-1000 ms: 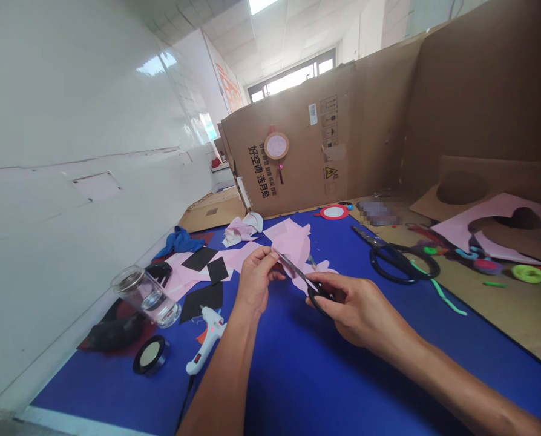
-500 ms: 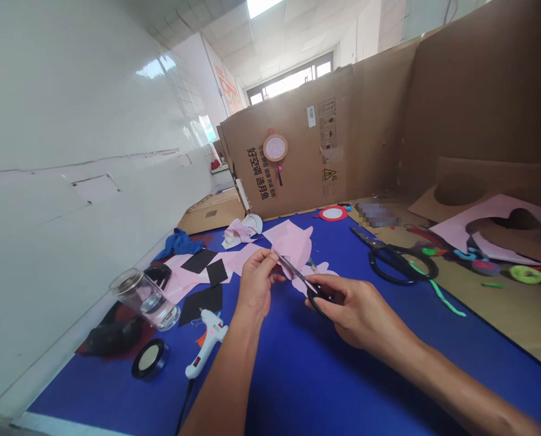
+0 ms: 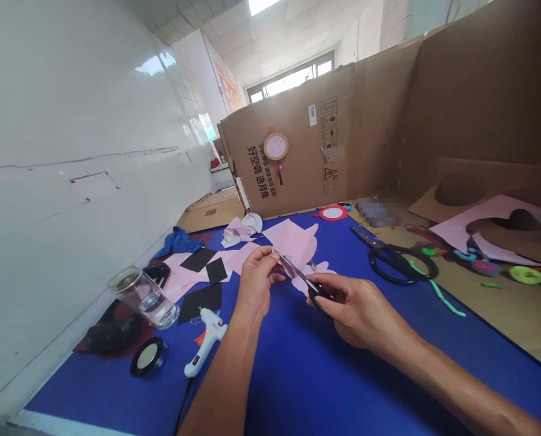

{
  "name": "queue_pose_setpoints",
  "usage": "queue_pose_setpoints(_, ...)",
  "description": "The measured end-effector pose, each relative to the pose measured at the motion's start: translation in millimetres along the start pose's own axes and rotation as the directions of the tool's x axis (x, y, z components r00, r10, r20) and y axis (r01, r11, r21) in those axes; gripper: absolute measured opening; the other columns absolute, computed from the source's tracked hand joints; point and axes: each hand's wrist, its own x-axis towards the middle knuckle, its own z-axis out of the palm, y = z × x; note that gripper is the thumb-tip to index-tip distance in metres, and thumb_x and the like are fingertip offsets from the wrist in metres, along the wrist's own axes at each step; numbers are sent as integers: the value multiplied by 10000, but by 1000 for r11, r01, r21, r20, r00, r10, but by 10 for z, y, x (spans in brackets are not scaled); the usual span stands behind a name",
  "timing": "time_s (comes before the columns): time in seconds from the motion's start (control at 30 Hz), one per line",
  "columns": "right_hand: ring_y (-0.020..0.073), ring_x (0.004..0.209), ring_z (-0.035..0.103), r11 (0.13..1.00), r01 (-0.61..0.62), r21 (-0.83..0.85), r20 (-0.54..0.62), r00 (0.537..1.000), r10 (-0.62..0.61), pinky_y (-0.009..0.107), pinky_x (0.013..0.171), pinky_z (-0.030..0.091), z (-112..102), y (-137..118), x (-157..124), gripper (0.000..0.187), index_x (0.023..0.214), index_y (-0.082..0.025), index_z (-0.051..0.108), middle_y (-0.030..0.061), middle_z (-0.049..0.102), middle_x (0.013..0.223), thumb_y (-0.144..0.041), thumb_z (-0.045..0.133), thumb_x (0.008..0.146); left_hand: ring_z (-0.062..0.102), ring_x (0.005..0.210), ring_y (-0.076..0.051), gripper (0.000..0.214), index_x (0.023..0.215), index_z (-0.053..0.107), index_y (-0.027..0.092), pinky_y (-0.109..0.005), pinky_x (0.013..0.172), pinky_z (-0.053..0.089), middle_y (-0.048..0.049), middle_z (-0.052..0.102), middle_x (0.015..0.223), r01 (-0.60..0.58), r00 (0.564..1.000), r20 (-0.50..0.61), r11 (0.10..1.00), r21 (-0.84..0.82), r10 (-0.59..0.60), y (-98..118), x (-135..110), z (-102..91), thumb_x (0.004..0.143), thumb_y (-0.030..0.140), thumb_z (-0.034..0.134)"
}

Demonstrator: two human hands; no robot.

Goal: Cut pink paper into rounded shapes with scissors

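Observation:
My left hand [image 3: 260,275] pinches the edge of a pink sheet [image 3: 295,242], which looks like paper or thin felt, above the blue table surface [image 3: 288,375]. In my right hand [image 3: 350,303] are black-handled scissors [image 3: 314,290], fingers and thumb closed around the grips. The blades reach left along the pink sheet, and their tips come close to my left fingertips. Part of the sheet hangs below the blades, with a wavy cut edge. My fingers hide some of the sheet's left edge.
Left of my forearm lie a white glue gun [image 3: 207,342], a glass jar [image 3: 146,297], a round black-rimmed lid [image 3: 147,357] and black squares [image 3: 201,303]. Larger black scissors [image 3: 395,260] rest at the right, near a green pipe cleaner [image 3: 438,290]. A cardboard box wall [image 3: 365,133] stands behind.
The scissors' handles look slightly more open, and the pink sheet's upper right part has shifted a little to the right. Both hands stay in nearly the same place.

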Motion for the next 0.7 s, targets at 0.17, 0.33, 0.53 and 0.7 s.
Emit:
queue_pose_setpoints(0.17, 225, 748, 699, 1000, 9, -28, -35, 999, -10, 273, 658, 503, 21, 30, -3, 358, 1206, -261, 836, -4, 802, 835, -394, 707, 900, 643, 571, -117, 258, 796, 708, 175, -196, 498, 478, 10, 667, 670, -3, 1000, 17, 994, 113, 1, 98, 36, -96, 675, 327, 878)
queue_pose_setpoints(0.33, 202, 720, 683, 998, 14, -60, -31, 999, -15, 268, 664, 489, 5, -4, -16, 344, 1228, -281, 824, -22, 779, 819, -388, 715, 920, 646, 565, -117, 287, 743, 691, 167, -195, 489, 462, -8, 683, 677, 31, 999, 18, 994, 108, -33, 100, 37, -97, 645, 341, 897)
queue_pose_setpoints(0.53, 178, 747, 689, 997, -6, -74, -20, 1000, 4, 253, 698, 478, -38, -67, -47, 315, 1234, -318, 809, -59, 778, 839, -325, 724, 930, 632, 560, -114, 288, 719, 691, 167, -195, 485, 441, -15, 684, 663, 54, 998, 24, 997, 53, -55, 56, 27, -59, 631, 343, 902)
queue_pose_setpoints(0.7, 177, 732, 681, 996, 4, -89, -47, 999, -8, 255, 696, 471, -5, -42, -41, 309, 1219, -312, 810, -55, 767, 825, -309, 728, 922, 622, 563, -112, 308, 714, 685, 164, -201, 495, 441, -13, 673, 656, 60, 998, 17, 997, 44, -61, 70, 20, -40, 616, 350, 910)
